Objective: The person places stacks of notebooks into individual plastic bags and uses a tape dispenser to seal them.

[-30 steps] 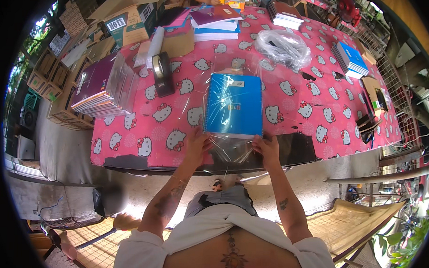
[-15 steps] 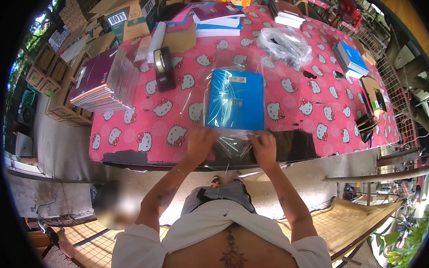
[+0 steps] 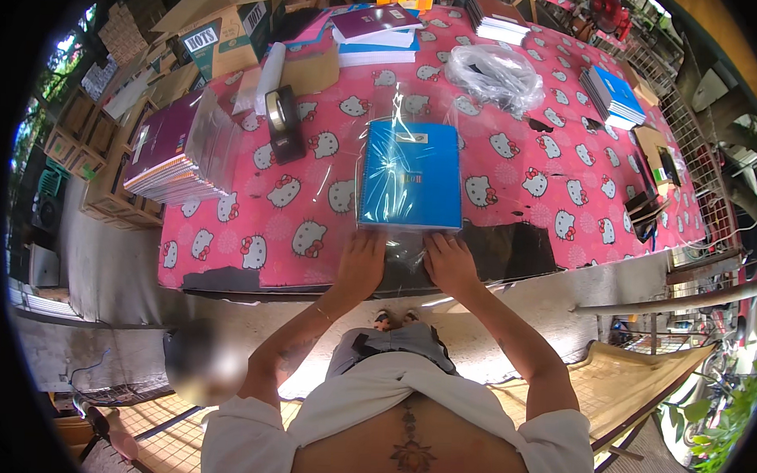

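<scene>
A blue spiral notebook (image 3: 422, 184) lies on the table in front of me, inside a clear plastic sleeve (image 3: 399, 108) that extends past its far edge and catches the light. My left hand (image 3: 364, 254) rests at the notebook's near left corner, its fingers stretched forward over the loose plastic. At the near edge, further right, my right hand (image 3: 447, 257) lies palm down with its fingers extended against the sleeve. Between both hands the plastic's near end spreads over a black patch of the table covering. The thumbs are partly hidden.
To the left stand a stack of purple notebooks (image 3: 169, 142) in plastic and a black tape dispenser (image 3: 283, 125). Beyond lie a clear plastic bundle (image 3: 494, 78), more books (image 3: 377, 28) and an open carton (image 3: 223, 43). Blue notebooks (image 3: 614, 96) sit at the right.
My hands have come closer together at the notebook's near edge, the right one moving left. The fingers now lie straighter on the plastic. Another person's arm at the far edge is gone.
</scene>
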